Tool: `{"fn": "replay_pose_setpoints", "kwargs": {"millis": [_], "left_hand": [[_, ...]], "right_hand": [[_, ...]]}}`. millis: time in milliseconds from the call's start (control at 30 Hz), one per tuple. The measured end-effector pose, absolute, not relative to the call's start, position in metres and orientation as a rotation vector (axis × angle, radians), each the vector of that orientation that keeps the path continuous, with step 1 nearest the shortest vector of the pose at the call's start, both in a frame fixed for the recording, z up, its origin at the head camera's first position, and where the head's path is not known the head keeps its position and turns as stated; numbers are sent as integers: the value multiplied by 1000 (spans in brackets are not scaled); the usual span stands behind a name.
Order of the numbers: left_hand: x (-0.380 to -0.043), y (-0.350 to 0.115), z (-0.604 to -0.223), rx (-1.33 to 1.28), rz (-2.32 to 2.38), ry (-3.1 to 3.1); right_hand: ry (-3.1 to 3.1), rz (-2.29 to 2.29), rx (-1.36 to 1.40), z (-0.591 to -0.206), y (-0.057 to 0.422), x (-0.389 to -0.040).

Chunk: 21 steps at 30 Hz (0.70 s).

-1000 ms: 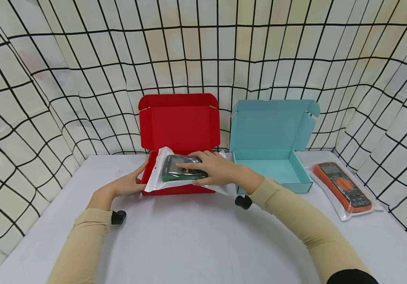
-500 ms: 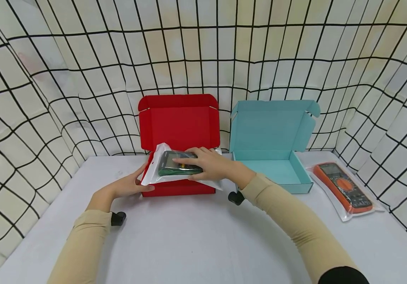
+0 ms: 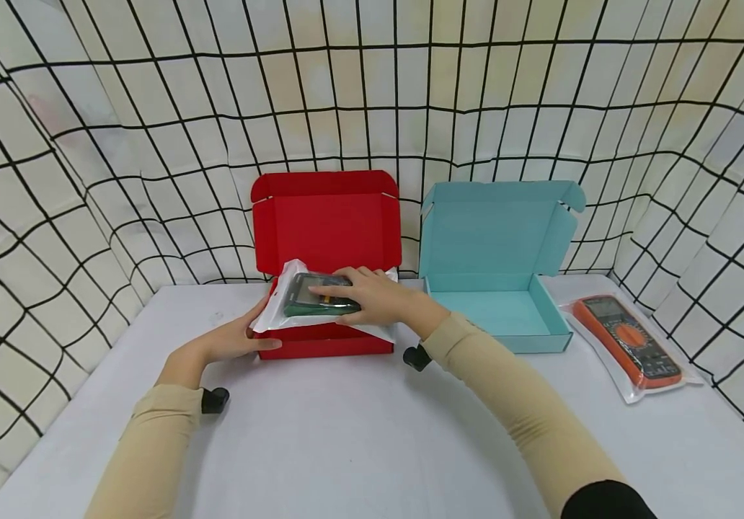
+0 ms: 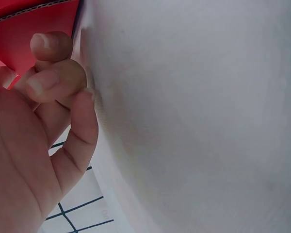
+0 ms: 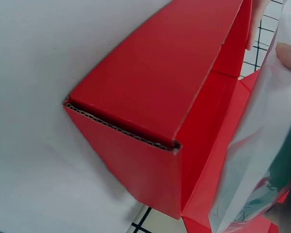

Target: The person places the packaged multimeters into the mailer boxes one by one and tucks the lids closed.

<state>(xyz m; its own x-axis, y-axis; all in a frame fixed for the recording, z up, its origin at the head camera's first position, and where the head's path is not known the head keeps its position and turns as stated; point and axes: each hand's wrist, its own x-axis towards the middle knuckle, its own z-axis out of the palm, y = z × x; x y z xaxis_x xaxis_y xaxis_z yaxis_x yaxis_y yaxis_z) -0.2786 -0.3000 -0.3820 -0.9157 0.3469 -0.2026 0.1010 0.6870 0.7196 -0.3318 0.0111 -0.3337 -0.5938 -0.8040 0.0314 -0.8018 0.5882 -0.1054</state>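
My right hand [image 3: 378,297] grips a green and dark multimeter [image 3: 303,294] in a clear plastic bag [image 3: 270,310] from above. The bag is tilted over the open red box [image 3: 326,349], above its inside. In the right wrist view, the bag [image 5: 254,141] hangs beside the red box's wall [image 5: 150,73]. My left hand [image 3: 229,340] holds the red box's left front corner, thumb at the front. The left wrist view shows curled fingers [image 4: 58,85] by the red cardboard [image 4: 39,29].
An open light blue box [image 3: 495,306] stands right of the red one. Farther right lies an orange multimeter [image 3: 628,340] in a clear bag. Both boxes sit on a white table [image 3: 320,432], with a black grid-patterned wall [image 3: 372,108] behind and at the sides.
My right hand has moved left and slightly back with the bagged green multimeter, uncovering more of the red box's front. My left hand stays at the box's corner.
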Motion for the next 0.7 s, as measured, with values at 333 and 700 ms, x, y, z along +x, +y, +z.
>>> {"fn": "replay_pose_setpoints", "kwargs": {"millis": [333, 700], "left_hand": [[-276, -300, -380, 270, 1004, 2584], [-275, -298, -380, 248, 1021, 2557]], "right_hand": [[2794, -113, -1382, -342, 4, -341], [2766, -113, -1348, -349, 2, -348]]}}
